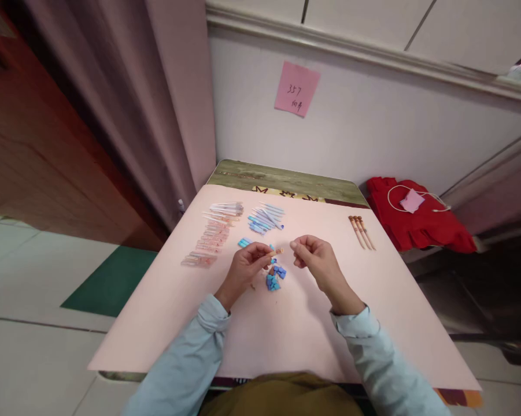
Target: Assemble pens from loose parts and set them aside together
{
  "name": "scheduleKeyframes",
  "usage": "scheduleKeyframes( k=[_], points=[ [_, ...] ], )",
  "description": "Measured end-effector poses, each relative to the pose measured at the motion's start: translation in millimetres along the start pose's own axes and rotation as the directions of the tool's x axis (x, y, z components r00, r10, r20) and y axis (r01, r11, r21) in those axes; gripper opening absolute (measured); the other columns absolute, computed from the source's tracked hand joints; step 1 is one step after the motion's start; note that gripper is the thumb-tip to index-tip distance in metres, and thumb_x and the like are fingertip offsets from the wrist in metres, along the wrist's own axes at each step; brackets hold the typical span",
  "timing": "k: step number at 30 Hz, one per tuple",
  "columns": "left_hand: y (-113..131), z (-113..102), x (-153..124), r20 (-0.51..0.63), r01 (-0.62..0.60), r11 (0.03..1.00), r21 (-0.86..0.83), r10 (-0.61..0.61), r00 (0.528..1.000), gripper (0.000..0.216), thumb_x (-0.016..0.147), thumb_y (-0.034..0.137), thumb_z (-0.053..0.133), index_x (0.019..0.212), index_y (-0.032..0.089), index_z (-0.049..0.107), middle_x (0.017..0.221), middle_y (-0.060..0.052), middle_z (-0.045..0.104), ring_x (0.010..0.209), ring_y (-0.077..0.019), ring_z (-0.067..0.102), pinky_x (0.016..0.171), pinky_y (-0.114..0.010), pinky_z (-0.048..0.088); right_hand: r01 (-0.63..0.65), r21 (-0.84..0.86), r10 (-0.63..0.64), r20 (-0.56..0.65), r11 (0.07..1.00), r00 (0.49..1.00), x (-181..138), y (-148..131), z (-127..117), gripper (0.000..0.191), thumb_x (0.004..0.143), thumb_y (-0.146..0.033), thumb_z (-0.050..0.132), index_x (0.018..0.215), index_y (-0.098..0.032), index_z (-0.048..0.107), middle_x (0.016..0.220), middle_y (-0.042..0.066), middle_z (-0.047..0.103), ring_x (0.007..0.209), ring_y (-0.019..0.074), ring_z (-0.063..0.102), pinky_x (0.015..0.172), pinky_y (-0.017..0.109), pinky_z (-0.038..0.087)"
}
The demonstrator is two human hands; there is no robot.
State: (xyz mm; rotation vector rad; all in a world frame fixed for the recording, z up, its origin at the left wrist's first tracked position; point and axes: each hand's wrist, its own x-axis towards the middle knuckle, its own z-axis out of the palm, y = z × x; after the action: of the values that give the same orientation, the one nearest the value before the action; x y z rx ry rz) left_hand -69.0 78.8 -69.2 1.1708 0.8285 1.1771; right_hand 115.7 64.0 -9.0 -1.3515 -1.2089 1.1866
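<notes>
My left hand (248, 267) is closed around a tan pen barrel (278, 252), whose end points right towards my other hand. Just across a small gap, my right hand (314, 257) has its thumb and forefinger pinched together; whatever they hold is too small to make out. Below the barrel lies a little heap of blue pen caps (272, 282) and darker blue caps (280, 271). Behind my hands are blue pen barrels (257, 224) and pale tapered pen parts (272, 209). More light-blue barrels (243, 242) sit partly behind my left hand.
On the left lie rows of clear, pinkish refill-like sticks (212, 237) and whitish sticks (226, 207). Tan pens with brown tops (361, 232) lie side by side at the right. Pink paper covers the table (286, 341). A red cloth bundle (416, 216) is beyond its right edge.
</notes>
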Motion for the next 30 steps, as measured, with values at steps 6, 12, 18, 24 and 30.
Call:
scheduleKeyframes(
  k=[6,12,18,24,30],
  points=[
    [11,3,-3,0.027,0.053,0.995,-0.086,-0.051,0.998,0.020,0.074,0.030,0.078,0.086,0.016,0.069,0.073,-0.001,0.065,0.062,-0.0125,0.059,0.064,-0.026,0.049,0.203,0.004,-0.203,0.004,0.979,0.979,-11,15,12,0.033,0.075,-0.038,0.078,0.101,-0.019,0.070,0.080,0.000,0.064,0.055,0.0096,0.058,0.052,0.023,0.046],
    [15,3,-5,0.095,0.051,0.994,-0.101,-0.042,0.995,0.020,0.077,0.030,0.077,0.090,0.016,0.072,0.080,-0.004,0.071,0.073,-0.0160,0.065,0.072,-0.029,0.051,0.327,-0.139,-0.324,0.045,0.935,0.945,-8,13,23,0.016,0.084,-0.035,0.070,0.085,-0.018,0.072,0.080,0.002,0.066,0.050,0.0088,0.059,0.047,0.022,0.045],
    [21,-20,2,-0.104,-0.027,0.998,-0.053,0.022,0.994,0.019,0.077,0.028,0.077,0.090,0.015,0.072,0.080,-0.006,0.073,0.074,-0.0162,0.066,0.077,-0.029,0.050,0.249,-0.150,-0.255,-0.020,0.957,0.967,0,13,31,0.028,0.087,-0.042,0.063,0.101,-0.019,0.069,0.072,-0.001,0.066,0.050,0.0111,0.058,0.050,0.024,0.047],
    [17,-43,10,-0.295,-0.149,0.954,-0.260,0.068,0.953,0.017,0.080,0.026,0.074,0.092,0.017,0.067,0.082,-0.003,0.070,0.069,-0.0124,0.063,0.072,-0.027,0.050,0.253,-0.752,-0.130,0.221,0.608,0.967,-14,32,63,0.015,0.088,-0.034,0.065,0.090,-0.019,0.068,0.081,0.004,0.072,0.072,0.0182,0.067,0.066,0.027,0.047],
    [18,-39,8,-0.279,-0.139,0.934,-0.328,0.045,0.959,0.017,0.080,0.024,0.073,0.093,0.016,0.068,0.081,-0.003,0.067,0.068,-0.0116,0.061,0.069,-0.026,0.049,0.215,-0.922,0.026,0.235,0.322,0.972,-21,38,96,0.022,0.091,-0.037,0.060,0.099,-0.016,0.064,0.095,0.012,0.072,0.082,0.0247,0.070,0.067,0.032,0.047]
  ],
)
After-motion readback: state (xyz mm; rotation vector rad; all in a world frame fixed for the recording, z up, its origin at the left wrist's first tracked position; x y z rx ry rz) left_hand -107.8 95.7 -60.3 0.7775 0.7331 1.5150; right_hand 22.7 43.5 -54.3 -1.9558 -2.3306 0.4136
